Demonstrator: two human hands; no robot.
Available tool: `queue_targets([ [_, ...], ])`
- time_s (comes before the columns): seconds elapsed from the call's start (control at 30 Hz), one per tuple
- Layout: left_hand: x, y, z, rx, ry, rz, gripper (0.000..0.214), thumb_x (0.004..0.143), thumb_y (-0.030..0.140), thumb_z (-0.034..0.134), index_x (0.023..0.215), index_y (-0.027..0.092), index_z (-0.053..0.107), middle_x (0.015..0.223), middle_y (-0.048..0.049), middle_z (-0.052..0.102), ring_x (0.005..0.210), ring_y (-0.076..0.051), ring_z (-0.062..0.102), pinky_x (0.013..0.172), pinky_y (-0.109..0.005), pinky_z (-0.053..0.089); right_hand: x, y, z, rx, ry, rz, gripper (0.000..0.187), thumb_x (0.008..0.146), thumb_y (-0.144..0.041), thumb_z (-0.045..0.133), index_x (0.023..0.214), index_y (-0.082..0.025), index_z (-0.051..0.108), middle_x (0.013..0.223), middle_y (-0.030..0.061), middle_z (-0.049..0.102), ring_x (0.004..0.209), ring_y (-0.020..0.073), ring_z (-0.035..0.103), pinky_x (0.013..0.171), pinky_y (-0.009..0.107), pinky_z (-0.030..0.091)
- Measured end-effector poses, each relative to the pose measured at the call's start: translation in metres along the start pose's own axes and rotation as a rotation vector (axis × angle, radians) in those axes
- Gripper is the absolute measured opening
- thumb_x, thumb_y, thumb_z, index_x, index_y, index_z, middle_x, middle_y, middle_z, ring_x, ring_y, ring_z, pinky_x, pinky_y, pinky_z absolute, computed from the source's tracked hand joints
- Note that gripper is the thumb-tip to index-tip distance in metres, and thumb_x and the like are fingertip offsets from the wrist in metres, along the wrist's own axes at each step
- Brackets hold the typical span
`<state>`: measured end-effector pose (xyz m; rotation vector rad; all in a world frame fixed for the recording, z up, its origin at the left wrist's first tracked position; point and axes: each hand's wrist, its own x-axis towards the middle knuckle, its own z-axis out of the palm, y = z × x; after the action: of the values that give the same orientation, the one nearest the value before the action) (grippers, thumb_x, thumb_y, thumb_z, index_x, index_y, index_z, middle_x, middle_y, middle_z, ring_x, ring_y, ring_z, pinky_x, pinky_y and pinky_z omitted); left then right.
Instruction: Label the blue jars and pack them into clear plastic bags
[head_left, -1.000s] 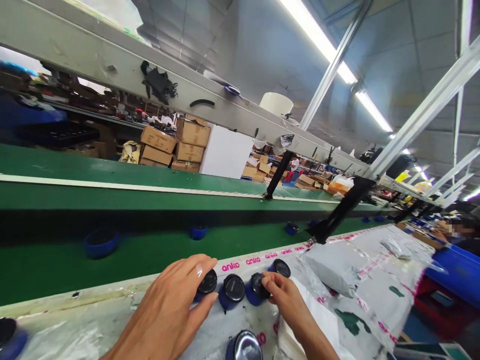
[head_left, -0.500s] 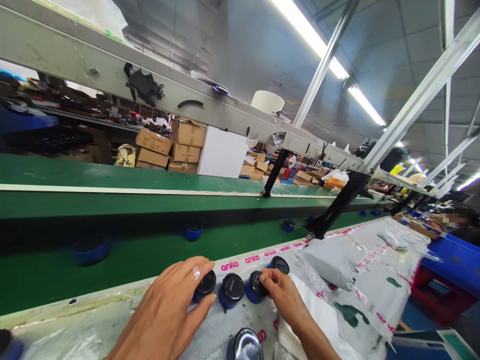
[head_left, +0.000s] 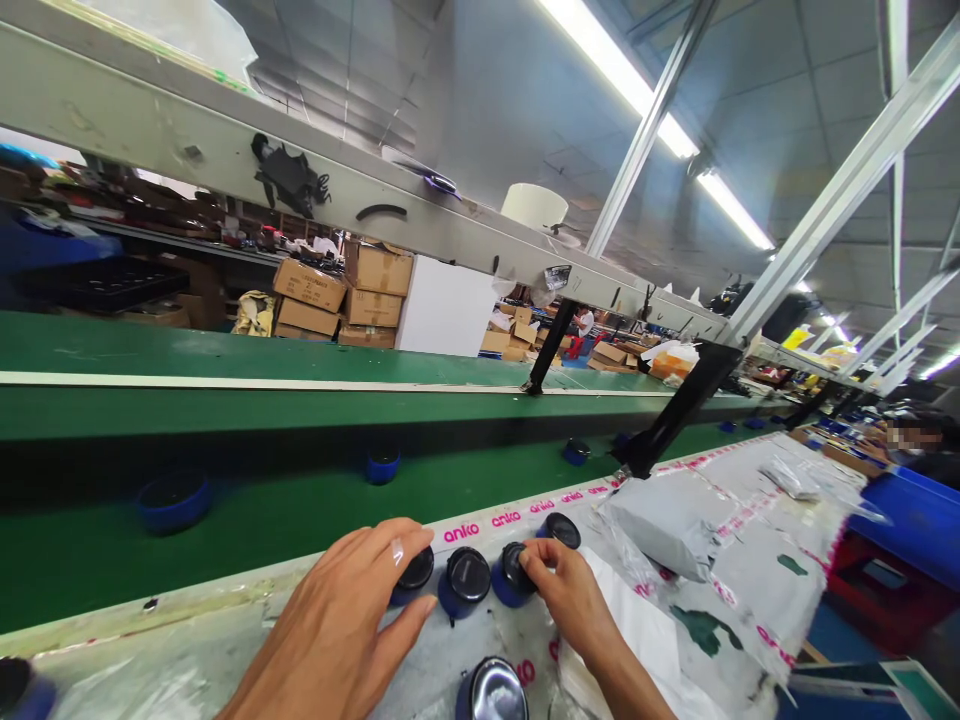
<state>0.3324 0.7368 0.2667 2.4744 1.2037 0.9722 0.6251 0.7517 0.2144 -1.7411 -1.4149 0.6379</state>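
Several small round blue units with black faces stand in a row on the plastic-covered bench edge. My left hand (head_left: 341, 625) lies over the leftmost unit (head_left: 415, 572), fingers curved round it. A second unit (head_left: 466, 578) stands free between my hands. My right hand (head_left: 566, 595) pinches the third unit (head_left: 511, 572) with thumb and fingertips. A fourth unit (head_left: 560, 528) stands just behind it. Another unit with a shiny face (head_left: 491, 692) sits near the bottom edge.
A green conveyor belt (head_left: 300, 500) runs beyond the bench and carries several blue units (head_left: 173, 500). Grey plastic bags (head_left: 664, 525) lie to the right. A blue bin (head_left: 911, 525) and another person (head_left: 919, 445) are at far right. Cardboard boxes (head_left: 345, 290) are stacked beyond.
Both hands stay on the same units. The view has shifted slightly and the blue units on the belt have drifted left.
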Motion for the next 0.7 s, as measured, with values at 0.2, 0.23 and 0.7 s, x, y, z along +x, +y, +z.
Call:
queue_targets([
  [0.2, 0.0, 0.002, 0.002, 0.045, 0.04, 0.011, 0.034, 0.096, 0.034, 0.057, 0.129, 0.034, 0.05, 0.129, -0.0036, 0.065, 0.118, -0.026, 0.064, 0.098, -0.046, 0.056, 0.003, 0.008, 0.003, 0.057, 0.037, 0.022, 0.028, 0.075, -0.047, 0.062, 0.074, -0.02, 0.064, 0.08, 0.0076, 0.072, 0.078, 0.0259, 0.066, 0.071, 0.033, 0.047],
  [0.23, 0.0, 0.001, 0.002, 0.055, 0.053, 0.028, 0.034, 0.096, 0.035, 0.058, 0.129, 0.034, 0.051, 0.128, -0.0037, 0.065, 0.117, -0.027, 0.064, 0.097, -0.045, 0.057, 0.004, 0.009, 0.002, 0.068, 0.048, 0.033, 0.028, 0.074, -0.047, 0.063, 0.079, -0.019, 0.065, 0.082, 0.008, 0.073, 0.079, 0.0261, 0.067, 0.07, 0.032, 0.048],
  [0.7, 0.0, -0.001, 0.005, 0.074, 0.137, 0.104, 0.039, 0.09, 0.034, 0.064, 0.128, 0.035, 0.054, 0.125, -0.0018, 0.07, 0.111, -0.025, 0.069, 0.091, -0.039, 0.061, 0.007, 0.017, 0.004, 0.051, -0.002, 0.053, 0.04, 0.078, -0.055, 0.065, 0.088, -0.017, 0.068, 0.084, 0.0063, 0.073, 0.08, 0.0242, 0.066, 0.073, 0.031, 0.047],
])
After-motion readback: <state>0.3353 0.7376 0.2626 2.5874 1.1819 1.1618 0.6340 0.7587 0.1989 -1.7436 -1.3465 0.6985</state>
